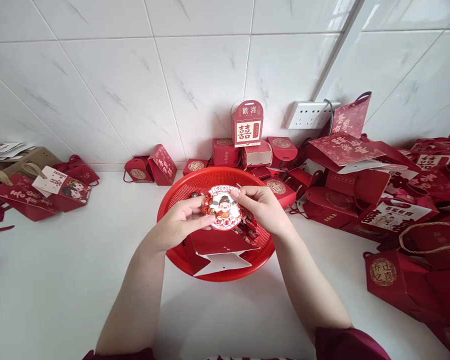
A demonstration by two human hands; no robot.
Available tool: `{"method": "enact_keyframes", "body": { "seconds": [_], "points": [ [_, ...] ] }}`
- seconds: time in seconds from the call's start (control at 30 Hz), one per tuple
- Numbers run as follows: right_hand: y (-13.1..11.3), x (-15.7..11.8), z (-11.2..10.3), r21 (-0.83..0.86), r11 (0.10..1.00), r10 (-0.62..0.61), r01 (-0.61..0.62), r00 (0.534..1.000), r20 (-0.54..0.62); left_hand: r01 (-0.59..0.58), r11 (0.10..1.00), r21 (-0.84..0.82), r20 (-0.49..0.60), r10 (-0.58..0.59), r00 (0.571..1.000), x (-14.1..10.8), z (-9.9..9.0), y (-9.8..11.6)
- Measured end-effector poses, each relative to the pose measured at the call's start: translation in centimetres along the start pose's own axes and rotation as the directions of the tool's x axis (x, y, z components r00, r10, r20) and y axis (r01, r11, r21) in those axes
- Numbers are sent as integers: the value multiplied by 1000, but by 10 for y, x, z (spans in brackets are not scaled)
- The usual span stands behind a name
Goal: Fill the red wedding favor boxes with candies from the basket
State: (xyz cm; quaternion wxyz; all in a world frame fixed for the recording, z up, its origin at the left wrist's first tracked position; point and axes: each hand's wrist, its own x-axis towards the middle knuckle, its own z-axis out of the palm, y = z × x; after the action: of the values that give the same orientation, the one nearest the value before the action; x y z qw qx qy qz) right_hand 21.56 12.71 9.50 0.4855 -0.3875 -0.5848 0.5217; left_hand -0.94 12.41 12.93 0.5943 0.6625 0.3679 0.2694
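In my 10 fingers the small round card [225, 207] looks like smooth printed paper with a glossy face that catches 1 bright glare. The basket [260, 255] under it looks like glossy red plastic, its wall pierced by fine holes. The folded carton [225, 242] in it seems matt card, red outside and white inside. My sleeves [348, 342] are dark red cloth, the counter [78, 280] smooth and pale, the wall tiles [206, 75] glossy. 1 bag handle [405, 240] looks like rough twisted cord.

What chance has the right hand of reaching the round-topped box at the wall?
Probably yes: the round-topped box sits above other boxes, front uncovered, though the right hand is busy holding the card.
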Motion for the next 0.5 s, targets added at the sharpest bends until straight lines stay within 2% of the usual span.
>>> {"method": "enact_keyframes", "body": {
  "seconds": [0.1, 0.23, 0.37, 0.5],
  "points": [
    [-1, -1, 0, -31, 1000, -4, 4, 1000, 1, 12, 999, 41, 1, -12, 1000, 0, -1, 0],
    [-7, -4, 2, -186, 981, -65, 60, 998, -20, 55, 991, 122, -50, -49, 998, 0, 0, -1],
    [-9, -5, 5, -257, 964, -67, 66, 998, 3, 128, 989, 75, -114, -119, 986, 2, 3, -3],
    [-6, -4, 8, -267, 961, -72, 75, 997, 20, 169, 985, 24, -113, -165, 980, 1, 6, -2]
  ]
}}
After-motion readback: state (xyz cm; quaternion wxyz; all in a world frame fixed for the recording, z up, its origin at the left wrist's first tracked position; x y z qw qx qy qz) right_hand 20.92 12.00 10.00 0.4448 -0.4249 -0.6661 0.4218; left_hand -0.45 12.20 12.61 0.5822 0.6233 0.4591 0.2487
